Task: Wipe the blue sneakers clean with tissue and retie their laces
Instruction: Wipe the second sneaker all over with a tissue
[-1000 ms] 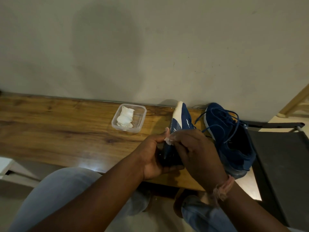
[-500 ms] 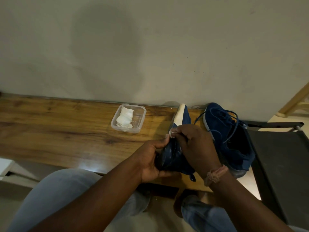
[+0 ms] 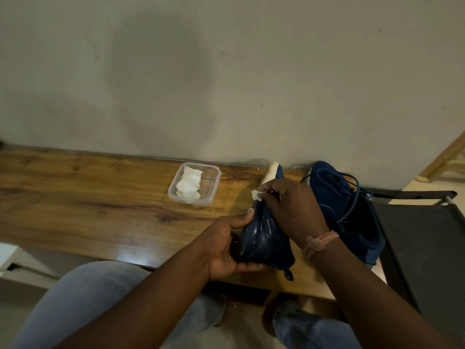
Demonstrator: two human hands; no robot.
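Crumpled white tissue (image 3: 257,194) pinched against glossy blue sneaker (image 3: 264,238), grainy wooden bench (image 3: 100,202)

The wooden bench (image 3: 75,197) lies bare across the left of the frame up to the plastic container (image 3: 194,183) near centre. Right of centre, the held sneaker (image 3: 264,238), both hands and the second sneaker (image 3: 347,212) crowd the surface; the wall (image 3: 226,71) closes the back edge.

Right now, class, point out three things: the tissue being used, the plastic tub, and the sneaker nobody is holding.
Tissue (image 3: 257,194), head view, on the white wad at the fingertips.
Tub (image 3: 216,183), head view, on its clear right wall.
Sneaker (image 3: 327,183), head view, on the blue toe area.
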